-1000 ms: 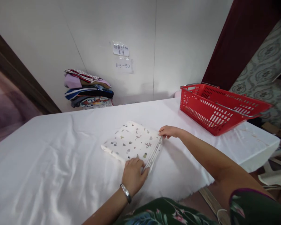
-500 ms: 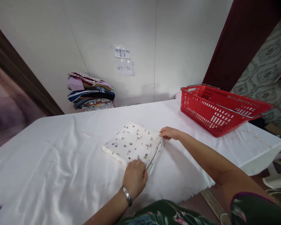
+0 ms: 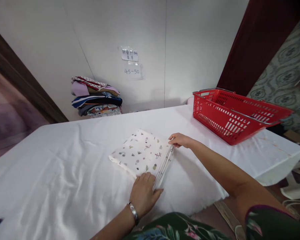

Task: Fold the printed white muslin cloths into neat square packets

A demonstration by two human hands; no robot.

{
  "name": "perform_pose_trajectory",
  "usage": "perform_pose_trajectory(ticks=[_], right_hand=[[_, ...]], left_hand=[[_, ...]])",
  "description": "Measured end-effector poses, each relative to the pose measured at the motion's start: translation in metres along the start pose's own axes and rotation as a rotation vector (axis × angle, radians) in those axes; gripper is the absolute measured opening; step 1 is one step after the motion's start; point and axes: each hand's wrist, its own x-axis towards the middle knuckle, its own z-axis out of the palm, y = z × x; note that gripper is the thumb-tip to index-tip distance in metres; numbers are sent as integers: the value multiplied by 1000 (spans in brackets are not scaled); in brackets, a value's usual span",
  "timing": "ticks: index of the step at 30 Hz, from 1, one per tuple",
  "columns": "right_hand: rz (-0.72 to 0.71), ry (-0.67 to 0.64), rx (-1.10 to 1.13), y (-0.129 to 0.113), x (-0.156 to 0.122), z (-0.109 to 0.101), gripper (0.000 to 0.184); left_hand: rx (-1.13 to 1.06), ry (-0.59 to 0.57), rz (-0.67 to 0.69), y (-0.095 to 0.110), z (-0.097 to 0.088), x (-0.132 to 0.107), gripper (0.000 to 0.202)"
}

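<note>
A white cloth (image 3: pixel 137 151) printed with small plants and animals lies folded into a layered square on the table. My right hand (image 3: pixel 179 140) pinches the layered edge at its right corner, fingers and thumb closed on the fabric. At the near corner, my left hand (image 3: pixel 143 191) rests with its fingers flat on the top layer. Its thumb is stretched away to the right, beside the open layers. A silver bracelet sits on the left wrist.
The table (image 3: pixel 65 173) wears a wrinkled white tablecloth. A red plastic basket (image 3: pixel 227 120) with metal handles stands at the right. Several folded fabrics form a stack (image 3: pixel 97 98) at the back left by the wall. Two paper labels (image 3: pixel 132 63) are taped to the wall.
My left thumb has swung outward from the cloth's edge to the right. My right hand keeps its pinch on the corner, with the cloth nearly in the same place.
</note>
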Motion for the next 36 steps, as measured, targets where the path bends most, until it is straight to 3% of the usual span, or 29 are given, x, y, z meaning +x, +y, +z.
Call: perform_pose_trajectory(ticks=[6,13,21,27,36], right_hand=[[-71,13,-14,-12,0,1,21],[24,-59,-186,-6,-4,-3,15],[40,-129,-258,-23,2,-2,11],[129,-227,-220,-11,-1,-5,12],[143,-206,-335,-5,5,-1,16]], left_hand=[[28,-5,-26,0,2,0,6],[26,-5,3,0,0,-2,8],[14,-14,32,-1,5,-8,14],[-47,42,50,-5,8,-16,30],[-47,74,89,-14,12,-20,36]])
